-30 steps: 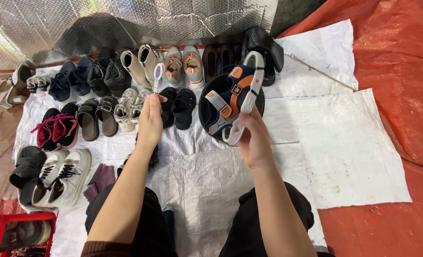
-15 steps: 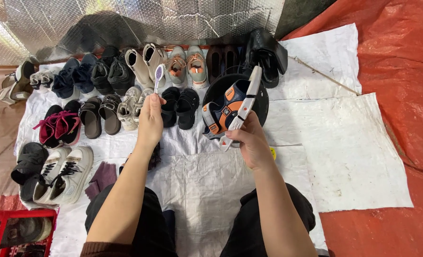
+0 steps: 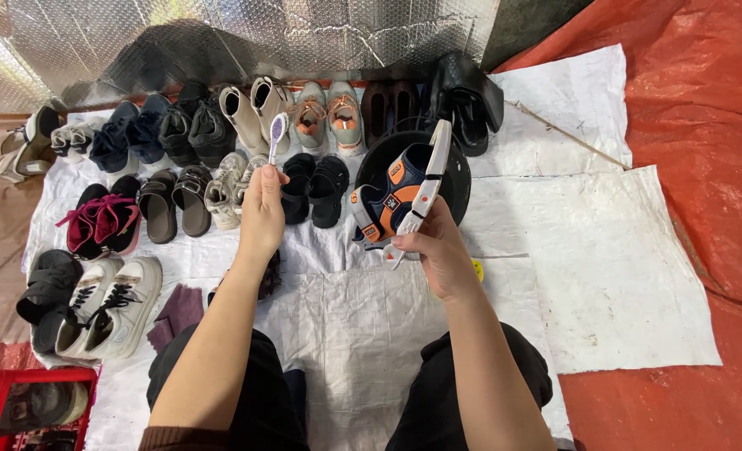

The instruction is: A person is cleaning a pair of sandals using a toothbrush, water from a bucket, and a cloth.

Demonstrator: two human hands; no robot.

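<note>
While the left hand (image 3: 262,213) grips a small purple-and-white toothbrush (image 3: 277,134) upright mid-frame, the right hand (image 3: 439,246) clamps a navy-and-orange white-soled sandal (image 3: 400,194) over a round black basin (image 3: 459,179).

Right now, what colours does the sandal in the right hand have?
The sandal is navy blue with orange accents and a white sole; the head view shows it.

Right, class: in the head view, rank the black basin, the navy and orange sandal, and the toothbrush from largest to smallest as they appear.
1. Black basin, though the sandal hides much of it.
2. Navy and orange sandal, held in the right hand; it is held nearer the camera, which flatters its size.
3. Toothbrush, in the left hand.
</note>
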